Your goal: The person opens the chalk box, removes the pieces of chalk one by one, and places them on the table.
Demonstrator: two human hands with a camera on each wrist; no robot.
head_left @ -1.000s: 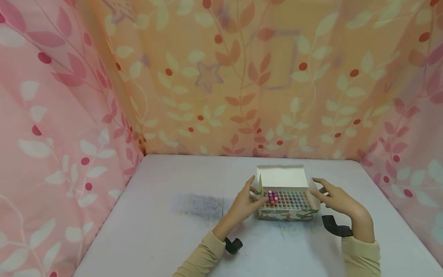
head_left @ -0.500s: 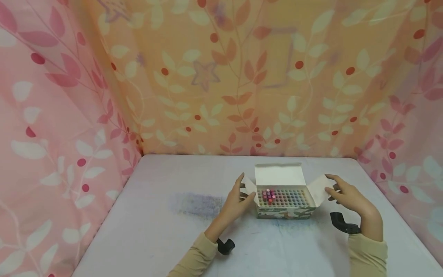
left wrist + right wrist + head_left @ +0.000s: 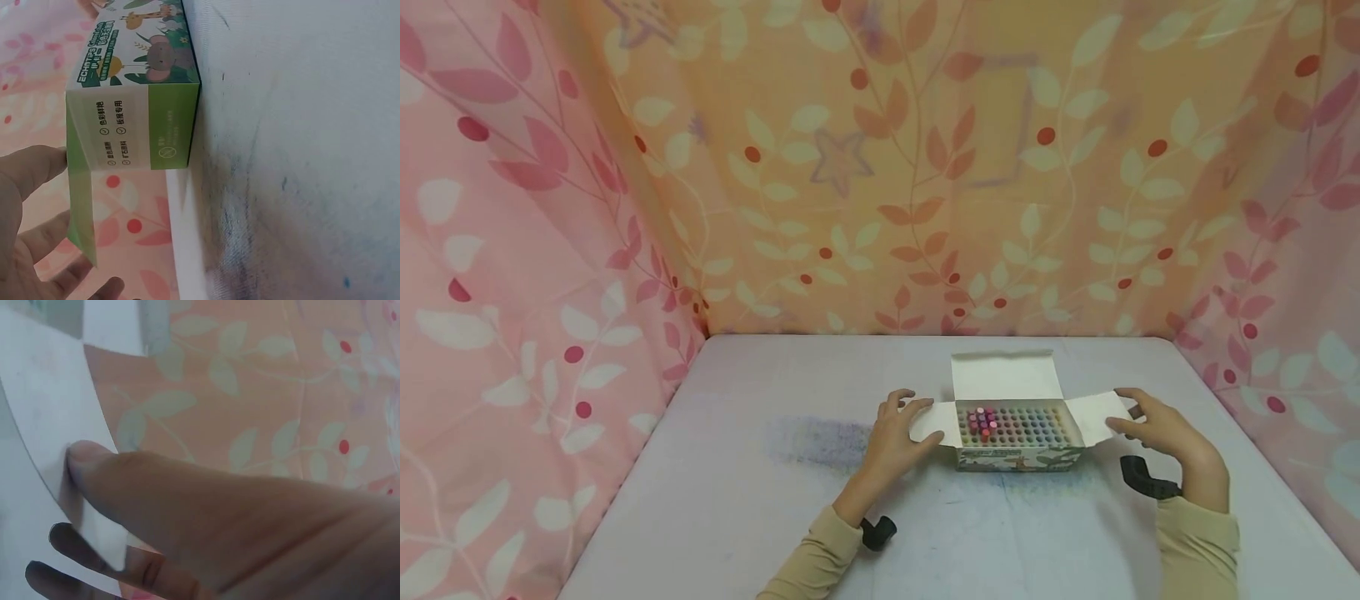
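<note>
A printed cardboard box [image 3: 1018,460] of coloured chalk sits on the table, its lid [image 3: 1003,375] folded back. Rows of round chalk ends fill it, and several pink, purple and red chalks [image 3: 982,423] stand brighter at its left. My left hand [image 3: 891,437] has its fingers spread at the left flap [image 3: 942,423], which is folded outward; in the left wrist view the thumb and fingertips touch its inner side. With thumb above and fingers beneath, my right hand [image 3: 1168,433] pinches the right flap [image 3: 53,400], also folded outward.
The white tabletop [image 3: 775,517] has a bluish-purple smudge [image 3: 820,442] left of the box. Patterned curtains [image 3: 850,208] stand behind and on both sides. Black wrist-worn devices [image 3: 878,533] sit at both wrists.
Both side flaps have swung from upright to outward and down. My left hand has moved left and spread its fingers; my right hand has moved right with its flap.
</note>
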